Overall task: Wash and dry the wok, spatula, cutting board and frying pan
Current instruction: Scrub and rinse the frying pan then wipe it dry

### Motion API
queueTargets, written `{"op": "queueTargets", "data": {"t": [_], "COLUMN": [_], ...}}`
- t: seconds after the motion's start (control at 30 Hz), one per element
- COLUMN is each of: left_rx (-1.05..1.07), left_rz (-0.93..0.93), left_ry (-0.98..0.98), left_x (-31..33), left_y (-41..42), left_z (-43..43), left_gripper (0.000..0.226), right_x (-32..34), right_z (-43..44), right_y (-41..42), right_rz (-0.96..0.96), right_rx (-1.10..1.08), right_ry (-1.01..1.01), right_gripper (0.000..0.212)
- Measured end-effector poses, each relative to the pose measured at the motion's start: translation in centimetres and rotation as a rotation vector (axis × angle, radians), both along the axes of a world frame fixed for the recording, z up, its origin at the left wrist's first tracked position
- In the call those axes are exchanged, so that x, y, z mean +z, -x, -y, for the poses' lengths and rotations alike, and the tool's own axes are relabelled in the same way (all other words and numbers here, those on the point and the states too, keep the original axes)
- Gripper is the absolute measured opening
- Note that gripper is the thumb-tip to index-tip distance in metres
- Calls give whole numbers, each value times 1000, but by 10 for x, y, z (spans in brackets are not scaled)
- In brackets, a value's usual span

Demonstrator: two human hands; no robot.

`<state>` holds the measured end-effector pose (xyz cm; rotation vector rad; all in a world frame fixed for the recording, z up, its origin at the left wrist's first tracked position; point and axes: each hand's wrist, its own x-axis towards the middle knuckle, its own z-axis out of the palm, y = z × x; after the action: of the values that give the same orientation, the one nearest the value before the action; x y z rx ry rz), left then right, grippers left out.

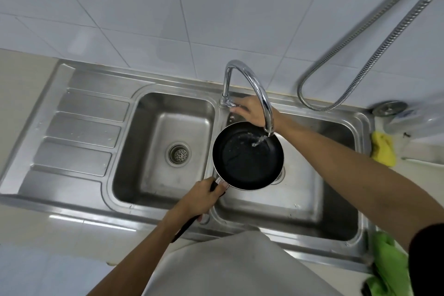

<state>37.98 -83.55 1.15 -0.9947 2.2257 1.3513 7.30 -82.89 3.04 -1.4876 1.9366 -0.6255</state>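
Observation:
A small black frying pan (pixel 247 158) hangs level over the right basin of the steel sink (pixel 336 202). My left hand (pixel 199 197) grips its black handle close to the pan. A thin stream of water runs from the curved chrome faucet (pixel 254 89) into the pan's far right side. My right hand (pixel 249 110) reaches behind the spout, its fingers curled round the tap lever at the faucet base. No wok, spatula or cutting board shows.
The left basin (pixel 144 163) holds only its drain strainer (pixel 179 154); a ribbed drainboard (pixel 79 132) lies left of it. A yellow sponge (pixel 383 149) sits at the sink's right rim, a green cloth (pixel 389 269) at the lower right. A metal hose (pixel 374 53) loops on the tiled wall.

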Motion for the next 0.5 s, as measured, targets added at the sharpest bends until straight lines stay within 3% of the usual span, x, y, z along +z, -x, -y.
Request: {"op": "queueTargets", "data": {"t": [0.2, 0.33, 0.43, 0.5], "left_rx": [19, 18, -9, -24], "left_rz": [-1, 3, 20, 33], "left_ry": [-25, -18, -5, -26], "left_x": [4, 6, 6, 5], "left_y": [2, 3, 5, 8], "left_z": [1, 2, -1, -4], "left_gripper": [44, 45, 44, 44], "right_x": [5, 17, 14, 5], "right_z": [-1, -9, -38, -71], "right_y": [5, 1, -12, -31], "right_rz": [119, 152, 63, -11], "right_rx": [-298, -324, -513, -675], "right_ry": [-110, -86, 90, 129], "right_gripper": [65, 44, 7, 14]}}
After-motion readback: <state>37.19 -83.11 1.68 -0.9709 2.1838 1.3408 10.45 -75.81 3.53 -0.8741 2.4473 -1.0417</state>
